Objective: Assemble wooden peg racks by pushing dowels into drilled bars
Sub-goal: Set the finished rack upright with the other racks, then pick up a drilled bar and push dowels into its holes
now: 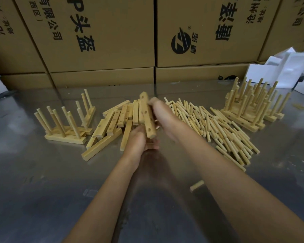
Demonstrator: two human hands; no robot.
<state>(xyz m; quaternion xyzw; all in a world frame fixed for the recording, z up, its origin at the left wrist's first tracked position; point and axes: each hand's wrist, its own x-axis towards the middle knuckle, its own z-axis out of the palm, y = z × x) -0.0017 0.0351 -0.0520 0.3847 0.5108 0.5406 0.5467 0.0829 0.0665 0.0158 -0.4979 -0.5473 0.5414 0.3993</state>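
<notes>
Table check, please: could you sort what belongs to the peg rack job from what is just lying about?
Job: drilled bar held in both hands, bar pile, dowel pile, finished racks.
Lying about: cardboard boxes, white foam pieces.

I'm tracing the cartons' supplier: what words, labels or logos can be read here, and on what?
"P头盔": large print, turned sideways, on the left carton.
"有限公司": smaller print, same carton.
"沧州" and "地址": small print on the right carton.
"®": beside the round logo on the right carton; the characters next to it are too blurred to read.
All other print is cut off or unreadable.
</notes>
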